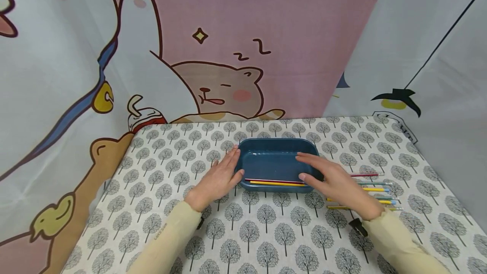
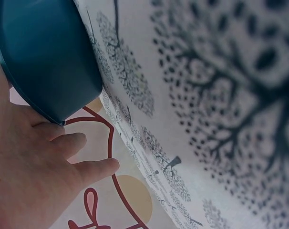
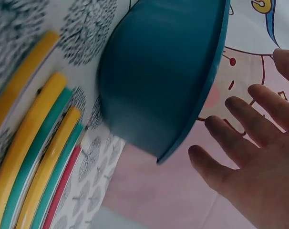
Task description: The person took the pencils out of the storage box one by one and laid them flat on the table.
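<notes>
A dark blue rectangular plastic tub (image 1: 271,163) stands on the table. Inside it, along the near wall, lie a red pencil (image 1: 258,180) and a yellow pencil (image 1: 277,184). My left hand (image 1: 217,180) rests against the tub's left end, fingers extended along the outside and thumb near the rim. Over the right end hovers my right hand (image 1: 338,181), fingers spread and holding nothing; the right wrist view shows a gap between its fingertips and the rim. Several pencils, among them a yellow one (image 3: 51,169) and a red one (image 3: 62,186), lie beside the tub, partly hidden by my right forearm in the head view.
A white cloth (image 1: 224,244) printed with grey trees covers the table. Behind it hangs a pink cartoon curtain (image 1: 304,54), with pale curtain panels at both sides. Small black clips or straps (image 1: 358,226) show near both wrists.
</notes>
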